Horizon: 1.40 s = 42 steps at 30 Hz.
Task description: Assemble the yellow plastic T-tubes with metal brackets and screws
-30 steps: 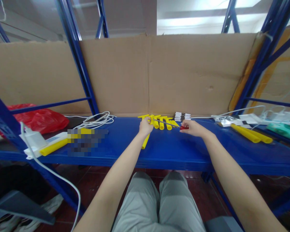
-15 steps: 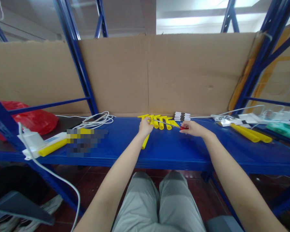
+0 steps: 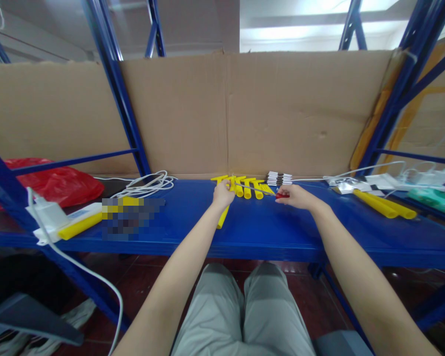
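My left hand (image 3: 223, 194) is closed around a yellow T-shaped plastic piece (image 3: 223, 218), whose tube-like handle points down toward me. In my right hand (image 3: 294, 196) is a screwdriver (image 3: 283, 196) with a red handle. Its long metal shaft runs left to the piece at my left fingers; the exact contact of its tip is hidden. Several more yellow T-shaped pieces (image 3: 247, 192) lie in a row between my hands. Small yellow strips (image 3: 269, 189) sit just left of the screwdriver handle. Behind my right hand are stacked white pieces with black bands (image 3: 279, 178).
A cardboard panel (image 3: 178, 113) backs the blue shelf (image 3: 185, 217). At left are a coiled white cable (image 3: 152, 184), a power strip (image 3: 85, 212) and a red plastic bag (image 3: 55, 183). Yellow tubes (image 3: 378, 203) and a green packet (image 3: 432, 200) lie at right.
The red bag at the far left has spread to the right. Both my hands, the screwdriver and the yellow piece stay nearly where they were.
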Each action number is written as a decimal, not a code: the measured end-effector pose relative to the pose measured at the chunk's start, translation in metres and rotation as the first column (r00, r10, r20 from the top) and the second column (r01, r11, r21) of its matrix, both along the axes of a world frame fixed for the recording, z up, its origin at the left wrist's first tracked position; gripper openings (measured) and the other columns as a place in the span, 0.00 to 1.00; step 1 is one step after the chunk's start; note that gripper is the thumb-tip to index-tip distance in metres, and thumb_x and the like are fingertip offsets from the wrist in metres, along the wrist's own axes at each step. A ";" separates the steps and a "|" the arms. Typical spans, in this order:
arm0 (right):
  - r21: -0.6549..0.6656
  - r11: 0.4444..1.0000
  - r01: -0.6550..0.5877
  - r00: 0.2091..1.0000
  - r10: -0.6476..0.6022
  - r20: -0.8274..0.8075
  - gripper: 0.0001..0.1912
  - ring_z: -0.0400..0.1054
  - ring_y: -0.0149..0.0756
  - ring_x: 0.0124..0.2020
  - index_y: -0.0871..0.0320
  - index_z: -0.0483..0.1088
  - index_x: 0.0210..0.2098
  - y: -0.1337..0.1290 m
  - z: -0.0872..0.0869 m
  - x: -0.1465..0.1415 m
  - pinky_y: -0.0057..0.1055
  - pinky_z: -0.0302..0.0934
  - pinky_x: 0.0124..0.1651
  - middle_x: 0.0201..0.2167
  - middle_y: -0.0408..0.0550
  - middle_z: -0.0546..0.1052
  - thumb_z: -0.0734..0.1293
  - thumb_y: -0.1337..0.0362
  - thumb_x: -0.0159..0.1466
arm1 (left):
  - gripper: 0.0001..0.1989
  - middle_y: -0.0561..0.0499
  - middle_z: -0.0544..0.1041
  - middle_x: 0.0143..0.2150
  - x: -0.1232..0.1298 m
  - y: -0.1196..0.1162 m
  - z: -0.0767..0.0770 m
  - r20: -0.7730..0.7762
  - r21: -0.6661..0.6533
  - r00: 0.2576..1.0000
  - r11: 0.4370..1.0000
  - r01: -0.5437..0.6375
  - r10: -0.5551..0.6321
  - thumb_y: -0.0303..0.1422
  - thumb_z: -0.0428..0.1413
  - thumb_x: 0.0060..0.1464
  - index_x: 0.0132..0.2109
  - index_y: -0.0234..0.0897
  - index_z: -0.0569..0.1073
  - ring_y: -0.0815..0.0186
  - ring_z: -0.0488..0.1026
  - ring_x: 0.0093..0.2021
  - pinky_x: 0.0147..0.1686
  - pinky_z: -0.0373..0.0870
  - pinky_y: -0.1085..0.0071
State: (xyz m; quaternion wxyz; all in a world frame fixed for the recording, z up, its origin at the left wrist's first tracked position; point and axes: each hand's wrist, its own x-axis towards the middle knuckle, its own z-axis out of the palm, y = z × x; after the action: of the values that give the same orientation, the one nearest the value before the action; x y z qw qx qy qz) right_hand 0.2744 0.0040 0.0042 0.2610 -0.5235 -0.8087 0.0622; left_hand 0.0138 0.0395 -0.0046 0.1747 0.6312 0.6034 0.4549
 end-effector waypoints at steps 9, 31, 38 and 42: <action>-0.042 0.998 -0.046 0.998 0.044 -0.055 0.08 0.67 0.36 0.27 0.56 0.69 0.27 0.001 -0.002 0.002 0.30 0.59 0.31 0.23 0.45 0.74 0.66 0.58 0.53 | 0.19 0.43 0.79 0.45 0.001 0.000 0.000 -0.025 0.005 1.000 1.000 0.001 -0.001 0.19 0.57 0.46 0.47 0.34 0.74 0.62 0.75 0.47 0.46 0.69 0.70; -0.047 0.999 -0.004 0.999 0.006 0.043 0.08 0.70 0.38 0.30 0.57 0.72 0.29 0.005 -0.004 0.003 0.31 0.61 0.33 0.28 0.48 0.78 0.67 0.59 0.56 | 0.18 0.42 0.80 0.45 0.000 -0.005 0.004 -0.084 -0.013 0.996 1.000 0.005 -0.006 0.20 0.56 0.48 0.47 0.33 0.77 0.60 0.75 0.49 0.47 0.68 0.72; -0.054 0.998 -0.010 0.998 0.013 0.054 0.09 0.70 0.38 0.30 0.57 0.74 0.30 0.005 -0.004 0.004 0.31 0.62 0.34 0.29 0.48 0.79 0.67 0.58 0.56 | 0.24 0.42 0.79 0.49 0.001 -0.010 0.008 -0.127 -0.005 0.992 1.000 -0.008 0.008 0.19 0.55 0.47 0.53 0.32 0.74 0.61 0.75 0.50 0.48 0.68 0.72; -0.069 0.998 -0.008 0.998 0.012 0.058 0.10 0.70 0.39 0.32 0.58 0.74 0.31 0.005 -0.004 0.004 0.31 0.62 0.35 0.30 0.49 0.79 0.66 0.57 0.57 | 0.25 0.44 0.79 0.47 0.001 -0.012 0.008 -0.142 -0.001 0.990 1.000 -0.004 0.004 0.19 0.55 0.48 0.55 0.32 0.73 0.62 0.75 0.50 0.47 0.67 0.72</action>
State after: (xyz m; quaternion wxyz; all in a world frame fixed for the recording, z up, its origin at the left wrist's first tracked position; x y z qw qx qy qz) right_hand 0.2781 0.0091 0.0001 0.2191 -0.5298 -0.8159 0.0759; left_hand 0.0149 0.0272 0.0039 0.1310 0.6607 0.6158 0.4089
